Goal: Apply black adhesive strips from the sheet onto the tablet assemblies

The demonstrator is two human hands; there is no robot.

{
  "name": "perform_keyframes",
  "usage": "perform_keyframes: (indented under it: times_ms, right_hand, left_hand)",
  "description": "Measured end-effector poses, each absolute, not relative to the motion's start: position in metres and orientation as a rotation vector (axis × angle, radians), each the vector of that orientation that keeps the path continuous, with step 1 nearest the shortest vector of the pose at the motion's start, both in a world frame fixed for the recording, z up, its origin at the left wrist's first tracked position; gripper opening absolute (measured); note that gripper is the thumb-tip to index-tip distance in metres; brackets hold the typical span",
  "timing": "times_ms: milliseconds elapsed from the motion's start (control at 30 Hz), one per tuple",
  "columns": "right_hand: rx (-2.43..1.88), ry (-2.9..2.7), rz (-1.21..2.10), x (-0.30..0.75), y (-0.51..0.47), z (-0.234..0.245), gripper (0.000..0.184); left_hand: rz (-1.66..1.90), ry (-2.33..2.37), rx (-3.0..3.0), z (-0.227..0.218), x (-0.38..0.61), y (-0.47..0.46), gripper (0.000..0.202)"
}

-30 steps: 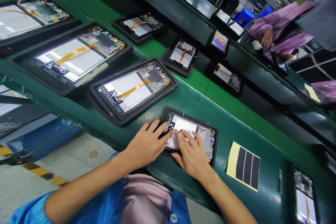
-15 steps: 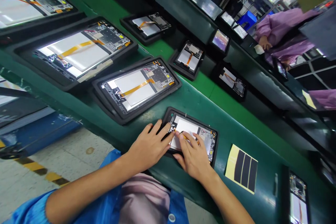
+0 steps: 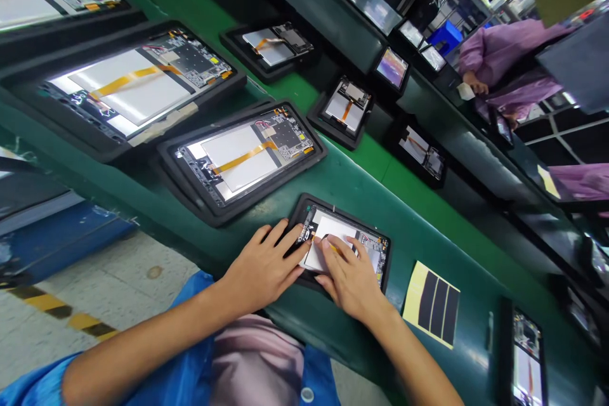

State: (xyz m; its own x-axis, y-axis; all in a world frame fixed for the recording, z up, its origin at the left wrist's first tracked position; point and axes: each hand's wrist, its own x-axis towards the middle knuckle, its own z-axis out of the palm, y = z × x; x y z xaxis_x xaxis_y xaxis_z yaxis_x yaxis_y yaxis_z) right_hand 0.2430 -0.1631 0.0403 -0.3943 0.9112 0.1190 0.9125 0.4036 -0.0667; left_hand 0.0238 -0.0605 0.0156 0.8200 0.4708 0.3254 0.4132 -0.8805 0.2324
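An opened tablet [image 3: 330,227] lies in a black foam tray [image 3: 304,202] in front of me, its white battery and circuit board [image 3: 381,246] exposed. My left hand [image 3: 264,261] rests on the tablet's left end, fingers spread and palm down. Over the battery, my right hand [image 3: 353,278] presses its stretched fingertips down by an orange ribbon cable [image 3: 339,246], most of which its fingers hide. The fingertips of both hands come close together at the cable's left end. Neither hand is seen lifting anything.
More opened tablets in trays stand to the left, such as one tablet [image 3: 242,155] nearby. A yellow sheet with black strips [image 3: 438,304] lies to the right, before another tablet [image 3: 527,365]. Further units sit along the green belt [image 3: 380,162]. Across the line, a person in pink sleeves [image 3: 504,51] works.
The view has shifted slightly, so the surroundings slide a little. Both hands stay on the same tablet, with the right fingertips barely moved.
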Motion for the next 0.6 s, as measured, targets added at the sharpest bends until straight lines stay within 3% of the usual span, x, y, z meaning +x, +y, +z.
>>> perform_keyframes:
  times_ms: [333, 600]
  right_hand:
    - [-1.509, -2.577, 0.014, 0.255, -0.157, 0.042, 0.070]
    - [-1.493, -2.640, 0.105, 0.265, -0.150, 0.044, 0.062]
  left_hand:
    - [0.535, 0.675, 2.845, 0.017, 0.024, -0.057, 0.041]
    - [0.555, 0.656, 2.808, 0.016, 0.025, -0.056, 0.039]
